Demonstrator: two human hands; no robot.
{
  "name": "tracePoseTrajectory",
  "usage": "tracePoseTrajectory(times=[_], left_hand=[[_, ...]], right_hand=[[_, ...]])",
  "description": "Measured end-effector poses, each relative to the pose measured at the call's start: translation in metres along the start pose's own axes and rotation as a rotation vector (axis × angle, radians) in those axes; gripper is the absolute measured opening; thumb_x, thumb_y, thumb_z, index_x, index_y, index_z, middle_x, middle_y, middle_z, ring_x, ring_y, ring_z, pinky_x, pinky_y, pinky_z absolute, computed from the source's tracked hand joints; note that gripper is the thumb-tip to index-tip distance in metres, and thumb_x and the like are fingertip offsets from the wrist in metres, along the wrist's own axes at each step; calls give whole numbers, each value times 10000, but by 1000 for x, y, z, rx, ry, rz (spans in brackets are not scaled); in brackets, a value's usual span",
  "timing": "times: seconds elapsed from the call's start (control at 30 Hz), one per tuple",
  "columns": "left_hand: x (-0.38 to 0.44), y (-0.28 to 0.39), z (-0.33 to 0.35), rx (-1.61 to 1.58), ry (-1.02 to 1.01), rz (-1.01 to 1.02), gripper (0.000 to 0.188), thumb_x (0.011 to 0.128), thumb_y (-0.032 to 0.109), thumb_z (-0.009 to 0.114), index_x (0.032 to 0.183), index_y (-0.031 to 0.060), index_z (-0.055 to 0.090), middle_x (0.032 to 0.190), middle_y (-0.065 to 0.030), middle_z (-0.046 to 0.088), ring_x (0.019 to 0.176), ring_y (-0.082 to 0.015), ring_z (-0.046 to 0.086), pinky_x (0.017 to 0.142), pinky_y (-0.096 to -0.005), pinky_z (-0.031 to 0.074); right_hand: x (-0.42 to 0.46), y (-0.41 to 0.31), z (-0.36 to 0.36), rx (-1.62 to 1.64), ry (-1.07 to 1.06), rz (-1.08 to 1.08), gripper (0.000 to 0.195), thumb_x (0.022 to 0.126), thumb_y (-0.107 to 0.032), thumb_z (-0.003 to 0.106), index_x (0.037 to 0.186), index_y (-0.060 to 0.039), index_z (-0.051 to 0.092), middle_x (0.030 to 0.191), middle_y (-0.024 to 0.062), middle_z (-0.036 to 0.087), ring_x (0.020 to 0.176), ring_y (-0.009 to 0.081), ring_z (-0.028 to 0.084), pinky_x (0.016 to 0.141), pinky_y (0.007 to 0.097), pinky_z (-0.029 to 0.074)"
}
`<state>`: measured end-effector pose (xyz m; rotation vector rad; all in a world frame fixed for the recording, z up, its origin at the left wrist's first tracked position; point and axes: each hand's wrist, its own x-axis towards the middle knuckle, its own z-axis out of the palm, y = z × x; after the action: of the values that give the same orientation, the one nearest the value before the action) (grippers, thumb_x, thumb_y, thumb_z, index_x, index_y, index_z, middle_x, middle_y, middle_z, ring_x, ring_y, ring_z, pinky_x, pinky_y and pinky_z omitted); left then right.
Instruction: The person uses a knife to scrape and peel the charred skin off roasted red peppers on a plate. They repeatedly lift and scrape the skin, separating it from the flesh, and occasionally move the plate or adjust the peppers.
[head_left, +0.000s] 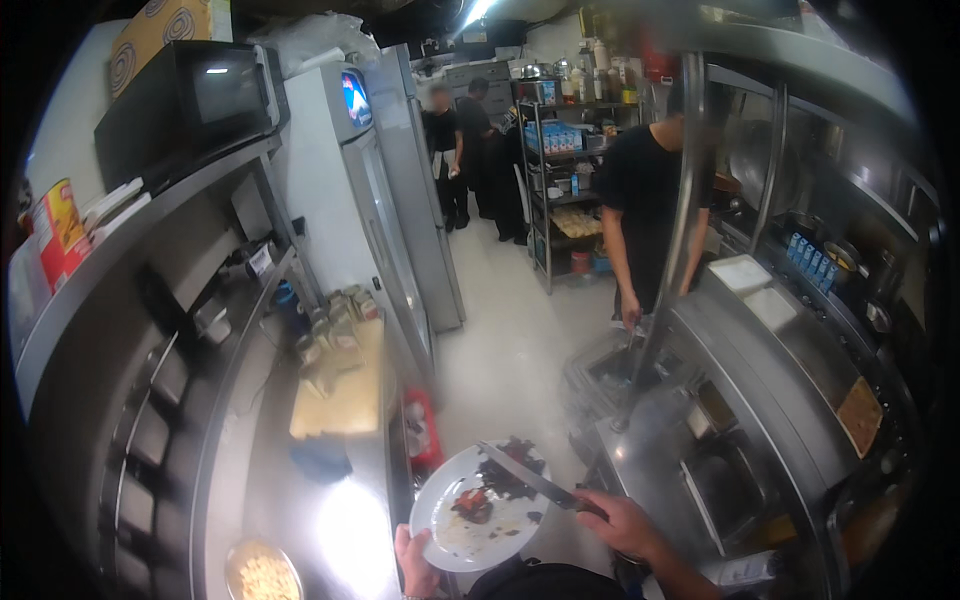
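Note:
My left hand (417, 559) grips the near left rim of a white oval plate (442, 538), held up in front of my body. On the plate lie a small heap of reddish, browned food (472, 505) and a larger pile of dark leafy pieces (510, 476) toward the far right edge, with juice smears and scraps between them. My right hand (619, 521) holds a kitchen knife (536, 480) by its dark handle. Its blade reaches over the plate toward the upper left, above the dark pile; whether it touches the food I cannot tell.
At left, a steel counter carries a cutting board (337, 409), several jars (345, 319) and a bowl of pale chopped food (262, 576). A red crate (424, 431) sits below. On the right are a steel counter (645, 457) and upright post (679, 225). A co-worker (649, 172) stands beyond.

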<state>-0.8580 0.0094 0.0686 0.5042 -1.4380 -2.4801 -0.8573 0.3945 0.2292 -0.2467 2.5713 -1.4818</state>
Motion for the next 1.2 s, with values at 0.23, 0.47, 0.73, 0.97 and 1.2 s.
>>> tracePoseTrajectory(times=[0.23, 0.47, 0.73, 0.97, 1.2], left_hand=[[118, 59, 91, 22, -166, -12, 418, 950, 5, 587, 1365, -18, 545, 1231, -149, 660, 1118, -238, 653, 974, -374, 551], [203, 39, 139, 56, -150, -3, 408, 970, 52, 570, 1371, -25, 574, 1253, -130, 660, 1121, -215, 641, 970, -345, 527], [286, 33, 203, 109, -103, 65, 426, 983, 99, 568, 1386, -38, 574, 1274, -131, 653, 1134, -218, 639, 982, -363, 519], [345, 20, 260, 204, -120, 106, 517, 992, 209, 634, 1441, -11, 499, 1302, -160, 652, 1170, -259, 664, 1021, -394, 539], [381, -4, 319, 283, -156, 63, 519, 995, 264, 627, 1424, -4, 509, 1273, -150, 653, 1152, -252, 668, 998, -391, 543]], right_hand=[[81, -25, -18, -229, 219, 7, 461, 1003, -289, 681, 1451, -193, 632, 1214, 184, 728, 1067, 392, 709, 927, 455, 569], [136, -15, -36, -517, 185, 97, 493, 988, -222, 684, 1471, -296, 623, 873, 135, 622, 793, 359, 644, 783, 474, 524], [245, -10, -79, -569, 162, 113, 481, 993, -218, 684, 1461, -316, 632, 902, 92, 624, 776, 325, 616, 770, 461, 495], [309, -25, -134, -647, -5, 89, 466, 999, -214, 681, 1455, -295, 639, 882, 75, 621, 787, 275, 625, 787, 423, 472], [342, -5, -161, -702, -18, 128, 564, 948, -127, 658, 1490, -273, 605, 889, 60, 623, 812, 242, 634, 814, 415, 453]])
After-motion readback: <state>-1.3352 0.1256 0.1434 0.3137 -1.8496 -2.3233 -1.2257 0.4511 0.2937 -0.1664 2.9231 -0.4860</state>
